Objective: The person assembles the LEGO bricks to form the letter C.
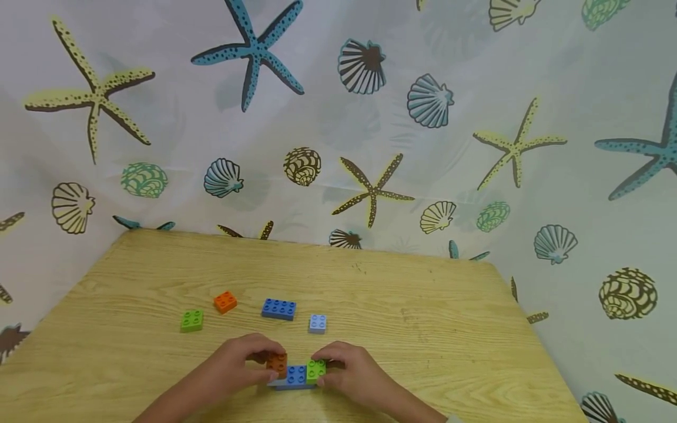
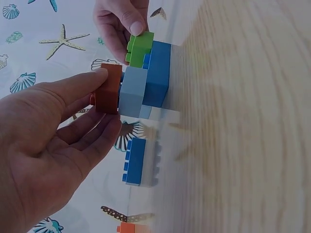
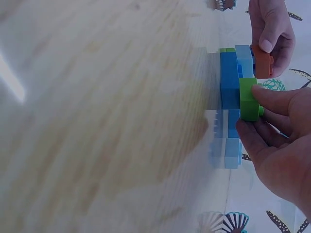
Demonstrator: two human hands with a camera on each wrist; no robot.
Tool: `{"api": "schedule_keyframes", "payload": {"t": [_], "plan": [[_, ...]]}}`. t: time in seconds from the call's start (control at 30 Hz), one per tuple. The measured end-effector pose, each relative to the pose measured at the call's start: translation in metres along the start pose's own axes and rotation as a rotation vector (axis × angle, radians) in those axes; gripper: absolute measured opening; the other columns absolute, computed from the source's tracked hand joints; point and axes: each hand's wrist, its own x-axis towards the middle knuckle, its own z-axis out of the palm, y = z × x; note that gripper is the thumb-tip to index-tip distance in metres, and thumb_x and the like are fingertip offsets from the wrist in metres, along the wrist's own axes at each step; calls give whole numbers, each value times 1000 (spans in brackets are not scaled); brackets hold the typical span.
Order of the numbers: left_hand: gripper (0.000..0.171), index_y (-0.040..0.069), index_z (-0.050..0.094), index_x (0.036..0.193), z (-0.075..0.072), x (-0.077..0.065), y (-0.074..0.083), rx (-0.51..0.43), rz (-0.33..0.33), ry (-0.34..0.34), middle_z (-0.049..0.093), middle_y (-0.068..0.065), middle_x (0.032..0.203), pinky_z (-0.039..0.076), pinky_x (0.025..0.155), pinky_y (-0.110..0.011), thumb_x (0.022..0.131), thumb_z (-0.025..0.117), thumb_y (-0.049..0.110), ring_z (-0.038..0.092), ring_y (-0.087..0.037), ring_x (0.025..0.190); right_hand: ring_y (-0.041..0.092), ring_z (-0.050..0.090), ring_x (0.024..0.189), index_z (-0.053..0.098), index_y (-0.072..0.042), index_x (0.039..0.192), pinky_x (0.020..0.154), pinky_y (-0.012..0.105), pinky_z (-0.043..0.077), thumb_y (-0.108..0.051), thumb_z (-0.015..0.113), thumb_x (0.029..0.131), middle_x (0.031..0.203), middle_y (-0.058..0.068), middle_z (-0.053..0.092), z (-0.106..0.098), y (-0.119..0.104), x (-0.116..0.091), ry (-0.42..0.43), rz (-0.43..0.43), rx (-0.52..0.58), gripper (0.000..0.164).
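Observation:
The left hand [image 1: 238, 363] pinches an orange toy brick [image 2: 108, 89] between thumb and fingers. That brick is right over a light blue brick [image 2: 132, 92], whose studs show in the narrow gap between them. The light blue brick sits on the left end of a longer blue brick [image 2: 159, 75] lying on the table. At the other end of the blue brick, the right hand [image 1: 355, 371] pinches a green brick [image 3: 249, 99] with thumb and fingers. Bare blue studs [image 1: 296, 373] show between the two held bricks.
Behind the hands on the wooden table [image 1: 423, 329] lie a loose green brick [image 1: 192, 321], an orange brick [image 1: 225, 301], a long blue brick [image 1: 278, 308] and a small light blue brick [image 1: 317, 323]. A shell-and-starfish patterned cloth [image 1: 317, 123] hangs beyond the table's far edge.

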Motion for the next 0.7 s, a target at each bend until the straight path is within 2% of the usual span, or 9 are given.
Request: {"api": "schedule_keyframes", "payload": {"t": [0.17, 0.43, 0.7], "plan": [[35, 12, 72, 119, 1, 0, 1, -2, 12, -11, 67, 4, 109, 57, 88, -33, 89, 79, 29, 62, -8, 98, 3, 61, 111, 74, -16, 119, 98, 25, 52, -14, 78, 89, 119, -7, 68, 0, -1, -1, 1, 2, -1, 30], [34, 16, 73, 118, 1, 0, 5, 21, -35, -11, 69, 7, 109, 58, 87, -33, 88, 79, 29, 64, -15, 102, 4, 61, 111, 74, -16, 119, 97, 24, 51, -15, 77, 90, 119, -7, 69, -1, -3, 0, -4, 3, 4, 30], [35, 14, 73, 119, 2, -2, 3, 8, -45, -18, 70, 3, 113, 58, 89, -38, 87, 79, 28, 65, -20, 106, 5, 61, 113, 73, -16, 120, 98, 25, 51, -17, 77, 90, 121, -6, 69, -1, -3, -1, -8, -8, -2, 30]]}}
